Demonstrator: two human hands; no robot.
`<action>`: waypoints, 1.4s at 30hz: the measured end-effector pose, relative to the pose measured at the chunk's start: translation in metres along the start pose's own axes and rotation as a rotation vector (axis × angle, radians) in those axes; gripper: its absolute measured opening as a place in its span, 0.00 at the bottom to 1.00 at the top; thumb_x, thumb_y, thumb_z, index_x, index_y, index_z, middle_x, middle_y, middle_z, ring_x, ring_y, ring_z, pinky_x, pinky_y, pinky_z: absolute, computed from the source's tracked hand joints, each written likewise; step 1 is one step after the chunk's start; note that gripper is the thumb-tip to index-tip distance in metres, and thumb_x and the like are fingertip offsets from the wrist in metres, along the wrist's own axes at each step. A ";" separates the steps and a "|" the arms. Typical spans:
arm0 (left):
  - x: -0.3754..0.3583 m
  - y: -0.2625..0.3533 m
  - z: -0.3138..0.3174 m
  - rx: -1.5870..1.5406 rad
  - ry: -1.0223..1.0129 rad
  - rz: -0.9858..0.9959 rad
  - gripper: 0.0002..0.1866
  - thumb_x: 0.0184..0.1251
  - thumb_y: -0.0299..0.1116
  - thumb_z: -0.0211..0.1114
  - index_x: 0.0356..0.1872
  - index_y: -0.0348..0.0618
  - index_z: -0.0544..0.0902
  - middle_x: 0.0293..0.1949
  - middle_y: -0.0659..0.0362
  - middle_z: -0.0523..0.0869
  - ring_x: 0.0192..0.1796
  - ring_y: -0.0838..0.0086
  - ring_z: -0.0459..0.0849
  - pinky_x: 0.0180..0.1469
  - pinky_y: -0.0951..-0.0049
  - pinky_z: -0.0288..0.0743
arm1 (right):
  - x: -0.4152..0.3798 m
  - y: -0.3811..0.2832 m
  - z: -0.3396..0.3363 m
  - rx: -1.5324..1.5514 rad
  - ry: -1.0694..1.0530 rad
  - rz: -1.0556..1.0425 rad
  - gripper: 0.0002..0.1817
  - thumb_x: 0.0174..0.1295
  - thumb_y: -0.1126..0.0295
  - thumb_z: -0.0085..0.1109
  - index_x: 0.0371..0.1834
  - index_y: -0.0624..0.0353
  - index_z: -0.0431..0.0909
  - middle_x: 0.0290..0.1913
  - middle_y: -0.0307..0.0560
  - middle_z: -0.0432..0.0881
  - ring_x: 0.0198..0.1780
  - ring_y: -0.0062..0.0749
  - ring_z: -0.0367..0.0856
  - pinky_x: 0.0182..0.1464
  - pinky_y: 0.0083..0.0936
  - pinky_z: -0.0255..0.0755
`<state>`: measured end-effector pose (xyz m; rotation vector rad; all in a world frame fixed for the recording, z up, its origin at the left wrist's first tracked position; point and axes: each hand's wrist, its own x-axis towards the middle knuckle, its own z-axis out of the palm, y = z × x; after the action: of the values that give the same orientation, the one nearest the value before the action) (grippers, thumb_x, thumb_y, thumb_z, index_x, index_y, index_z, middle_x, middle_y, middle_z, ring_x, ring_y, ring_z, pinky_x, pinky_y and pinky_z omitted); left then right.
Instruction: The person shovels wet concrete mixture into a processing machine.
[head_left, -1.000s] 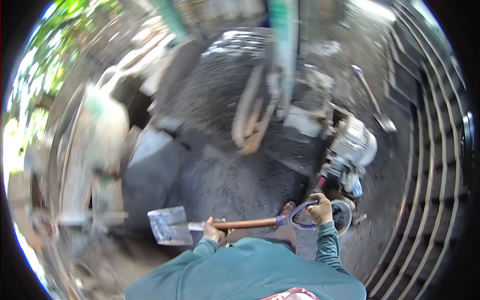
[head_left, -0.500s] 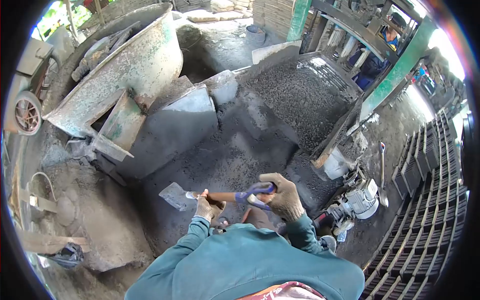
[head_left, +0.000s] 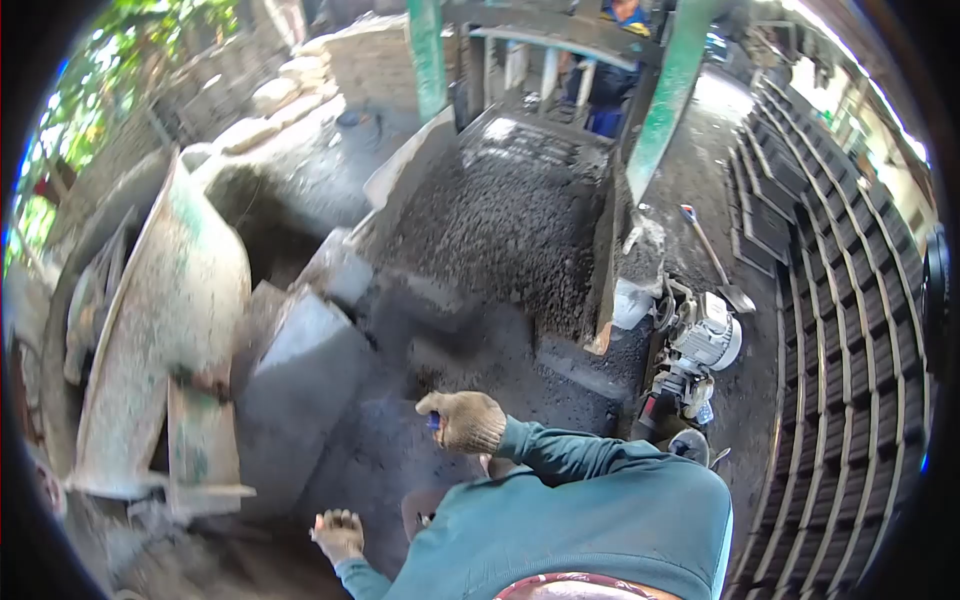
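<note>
My right hand (head_left: 468,422), in a knitted work glove, is closed around the blue-purple grip (head_left: 433,421) of a shovel in front of my body. The shovel's shaft and blade cannot be made out; a dark blurred patch lies ahead of that hand. Lower and to the left, my left hand (head_left: 340,536) is also gloved, its fingers loosely bent and a bare fingertip showing. No shaft shows in it, and it is apart from the right hand. Beyond them, dark grainy material (head_left: 490,225) fills a sloping trough.
A large worn metal drum (head_left: 165,330) stands at the left beside a grey slab (head_left: 310,370). On the right are a motor (head_left: 708,335), another shovel (head_left: 718,260) on the ground, and long racks (head_left: 840,330) of dark tiles. Green posts (head_left: 672,95) frame the trough; a person (head_left: 628,15) is behind it.
The view has turned right. My hands have moved apart, the left no longer seen on the shovel's shaft, the right still on its grip. The shovel's blade and shaft have gone from clear sight.
</note>
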<state>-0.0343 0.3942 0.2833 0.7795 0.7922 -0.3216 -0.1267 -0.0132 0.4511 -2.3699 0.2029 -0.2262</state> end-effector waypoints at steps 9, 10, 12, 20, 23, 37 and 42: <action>0.194 0.280 0.021 1.460 0.763 1.232 0.30 0.76 0.57 0.59 0.60 0.39 0.79 0.44 0.51 0.88 0.46 0.54 0.86 0.51 0.56 0.81 | 0.020 0.009 0.055 -0.004 0.137 0.471 0.23 0.60 0.71 0.62 0.61 0.49 0.78 0.44 0.48 0.89 0.48 0.43 0.90 0.50 0.37 0.82; 0.152 0.295 0.056 1.598 0.913 1.365 0.30 0.75 0.56 0.60 0.61 0.39 0.80 0.50 0.51 0.88 0.50 0.56 0.86 0.55 0.57 0.80 | 0.022 0.016 0.064 -0.012 0.179 0.479 0.24 0.60 0.70 0.63 0.62 0.49 0.78 0.44 0.48 0.89 0.48 0.44 0.90 0.51 0.37 0.82; 0.098 0.314 0.111 1.656 1.008 1.616 0.29 0.74 0.55 0.61 0.61 0.40 0.81 0.55 0.50 0.87 0.54 0.58 0.86 0.58 0.59 0.79 | 0.024 -0.001 0.059 -0.088 0.227 0.586 0.27 0.60 0.67 0.66 0.65 0.49 0.75 0.45 0.50 0.90 0.48 0.46 0.90 0.52 0.37 0.82; 0.092 0.118 0.183 1.592 -0.561 1.287 0.26 0.74 0.54 0.62 0.57 0.40 0.82 0.50 0.53 0.86 0.49 0.61 0.85 0.53 0.61 0.78 | -0.023 0.039 0.023 -0.329 0.408 1.045 0.47 0.60 0.53 0.61 0.82 0.60 0.56 0.41 0.61 0.88 0.47 0.55 0.89 0.52 0.43 0.80; 0.084 0.063 0.183 1.710 -0.797 1.129 0.25 0.74 0.53 0.63 0.56 0.40 0.82 0.49 0.54 0.86 0.47 0.62 0.84 0.51 0.63 0.78 | -0.059 0.041 0.017 -0.282 0.503 1.243 0.48 0.60 0.59 0.57 0.83 0.65 0.49 0.45 0.64 0.88 0.49 0.54 0.89 0.55 0.42 0.79; 0.087 0.019 0.209 1.913 -0.913 1.044 0.20 0.74 0.50 0.65 0.49 0.41 0.83 0.41 0.58 0.85 0.37 0.68 0.82 0.42 0.68 0.77 | -0.206 0.172 -0.037 -0.172 0.544 1.588 0.48 0.66 0.62 0.55 0.88 0.41 0.39 0.60 0.60 0.85 0.60 0.51 0.86 0.65 0.43 0.76; 0.090 0.031 0.239 1.954 -0.737 1.114 0.19 0.74 0.49 0.66 0.47 0.41 0.83 0.39 0.60 0.85 0.34 0.70 0.81 0.39 0.70 0.76 | -0.215 0.206 -0.055 -0.129 0.560 1.552 0.43 0.65 0.65 0.53 0.85 0.41 0.50 0.56 0.61 0.86 0.57 0.50 0.87 0.63 0.42 0.77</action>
<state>0.1659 0.2431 0.3390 2.4994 -1.0481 -0.2365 -0.3644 -0.1524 0.3255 -1.5594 2.1581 -0.0857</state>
